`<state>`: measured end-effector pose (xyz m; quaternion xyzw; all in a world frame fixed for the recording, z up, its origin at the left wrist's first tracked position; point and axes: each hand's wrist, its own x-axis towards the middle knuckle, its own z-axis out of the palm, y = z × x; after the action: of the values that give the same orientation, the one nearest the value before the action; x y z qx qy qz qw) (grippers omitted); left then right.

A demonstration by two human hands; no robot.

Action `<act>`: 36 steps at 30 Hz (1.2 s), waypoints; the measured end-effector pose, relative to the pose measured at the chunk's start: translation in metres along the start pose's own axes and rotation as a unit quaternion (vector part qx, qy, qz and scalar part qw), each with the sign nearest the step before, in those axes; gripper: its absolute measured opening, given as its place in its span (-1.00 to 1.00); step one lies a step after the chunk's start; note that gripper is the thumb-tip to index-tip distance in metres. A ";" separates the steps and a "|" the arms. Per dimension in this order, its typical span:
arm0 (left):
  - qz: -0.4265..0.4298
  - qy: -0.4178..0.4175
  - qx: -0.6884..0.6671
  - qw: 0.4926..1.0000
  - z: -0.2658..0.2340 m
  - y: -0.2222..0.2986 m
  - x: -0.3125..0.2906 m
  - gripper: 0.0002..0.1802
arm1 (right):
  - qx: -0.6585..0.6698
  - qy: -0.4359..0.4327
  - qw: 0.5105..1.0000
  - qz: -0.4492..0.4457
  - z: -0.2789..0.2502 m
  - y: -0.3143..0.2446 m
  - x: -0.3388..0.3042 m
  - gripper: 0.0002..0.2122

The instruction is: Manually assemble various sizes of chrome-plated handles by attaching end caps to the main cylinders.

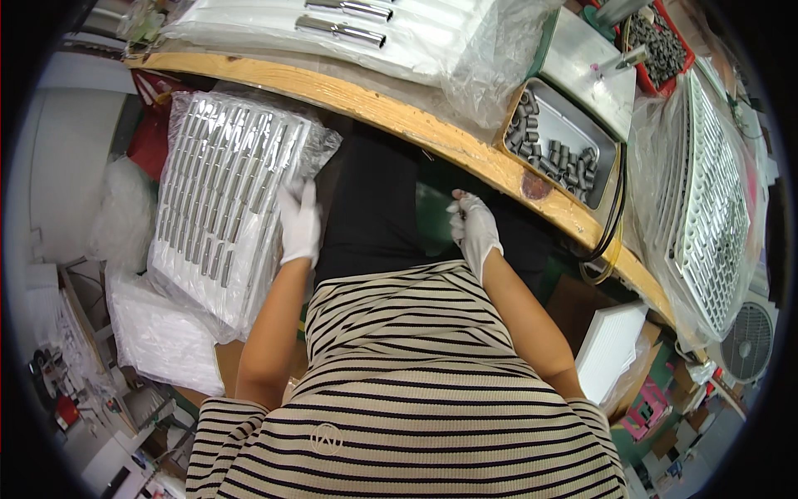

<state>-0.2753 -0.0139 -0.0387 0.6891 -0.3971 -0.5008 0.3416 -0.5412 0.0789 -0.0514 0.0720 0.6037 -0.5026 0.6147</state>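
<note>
My left hand (pixel 300 223), in a white glove, is beside the right edge of a white foam tray (pixel 170 237) wrapped in clear plastic. Its fingers are stretched out and a little blurred, and nothing shows in them. Rows of shiny metal tubes (pixel 212 179) lie in that tray, with several slots bare at its lower end. Over my lap, my right hand (pixel 478 229) wears a white glove too. Its fingers are curled together, thumb against them; whatever they might hold is hidden.
A wooden bench edge (pixel 366 91) crosses in front of me. On the bench lie a plastic-covered white tray (pixel 249 25) with chrome tubes and a metal pan (pixel 573 125) of dark cylindrical pieces. A red basket (pixel 677 66) of small dark parts and a wrapped tube rack (pixel 706 208) stand at right.
</note>
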 end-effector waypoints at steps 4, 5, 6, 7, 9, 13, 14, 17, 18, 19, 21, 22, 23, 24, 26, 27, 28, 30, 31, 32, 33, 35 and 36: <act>0.007 -0.128 0.329 0.936 -0.103 -0.150 -0.056 -0.74 | 0.048 0.069 0.996 0.002 0.019 -0.012 0.016 -0.90; 0.004 -0.113 0.322 0.940 -0.119 -0.182 -0.071 -0.74 | 0.044 0.074 0.996 0.014 0.027 -0.011 0.024 -0.85; -0.009 -0.091 0.307 0.947 -0.120 -0.197 -0.089 -0.73 | 0.042 0.088 0.995 0.023 0.029 -0.011 0.032 -0.80; -0.024 -0.068 0.291 0.954 -0.118 -0.208 -0.107 -0.73 | 0.050 0.092 0.994 -0.009 0.026 0.001 0.053 -0.73; -0.062 -0.017 0.257 0.964 -0.112 -0.226 -0.146 -0.72 | 0.018 0.092 0.995 -0.031 0.018 0.027 0.099 -0.75; -0.126 0.056 0.182 0.974 -0.077 -0.240 -0.177 -0.68 | -0.425 0.101 0.886 -0.158 -0.040 0.063 0.243 -0.75; -0.150 0.086 0.165 0.971 -0.072 -0.241 -0.186 -0.68 | -0.596 0.090 0.775 -0.191 -0.044 0.076 0.272 -0.74; -0.153 0.078 0.266 0.949 -0.057 -0.246 -0.178 -0.65 | -0.779 0.059 0.605 -0.155 -0.066 0.103 0.356 -0.67; -0.138 0.037 0.402 0.904 -0.062 -0.242 -0.183 -0.63 | -0.782 0.038 0.606 -0.141 -0.054 0.128 0.358 -0.67; -0.154 0.077 0.431 0.886 -0.078 -0.227 -0.211 -0.62 | -0.810 0.018 0.581 -0.084 -0.021 0.180 0.343 -0.68; -0.106 0.079 0.428 0.894 -0.060 -0.186 -0.197 -0.58 | -0.831 0.083 0.546 -0.061 -0.074 0.170 0.434 -0.68; -0.043 0.081 0.371 0.924 -0.036 -0.185 -0.166 -0.54 | -0.902 0.036 0.321 -0.285 -0.158 0.069 0.517 -0.66; -0.055 0.082 0.384 0.918 -0.037 -0.187 -0.163 -0.54 | -0.903 0.021 0.328 -0.278 -0.156 0.105 0.540 -0.66; -0.033 0.081 0.376 0.922 -0.034 -0.189 -0.159 -0.52 | -0.902 0.016 0.322 -0.287 -0.153 0.103 0.565 -0.66; -0.104 0.109 0.396 0.906 -0.048 -0.192 -0.187 -0.51 | -0.904 -0.094 0.301 -0.287 -0.228 0.193 0.540 -0.65; -0.133 0.120 0.433 0.883 -0.061 -0.184 -0.201 -0.51 | -0.892 -0.152 0.303 -0.299 -0.252 0.236 0.521 -0.65; -0.107 0.092 0.433 0.890 -0.054 -0.188 -0.187 -0.51 | -0.894 -0.130 0.294 -0.311 -0.241 0.198 0.554 -0.65; -0.071 0.074 0.415 0.904 -0.039 -0.206 -0.168 -0.55 | -0.902 -0.110 0.267 -0.321 -0.207 0.141 0.625 -0.65; -0.041 0.103 0.404 0.908 -0.040 -0.212 -0.164 -0.56 | -0.896 -0.120 0.254 -0.344 -0.333 0.056 0.561 -0.65; -0.093 0.164 0.414 0.891 -0.060 -0.218 -0.209 -0.57 | -0.880 -0.219 0.227 -0.356 -0.413 0.035 0.507 -0.64; -0.132 0.138 0.389 0.901 -0.065 -0.207 -0.202 -0.56 | -0.871 -0.227 0.241 -0.363 -0.432 0.050 0.492 -0.64; -0.193 0.081 0.277 0.938 -0.062 -0.178 -0.148 -0.52 | -0.879 -0.208 0.221 -0.368 -0.481 -0.012 0.445 -0.64; -0.275 0.107 0.233 0.927 -0.084 -0.139 -0.155 -0.49 | -0.841 -0.265 0.254 -0.396 -0.455 0.071 0.474 -0.64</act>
<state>-0.1942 0.1929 -0.0727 0.8809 -0.2582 -0.3921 0.0607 -0.9068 0.1774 -0.5927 -0.8715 0.4417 0.1173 0.1780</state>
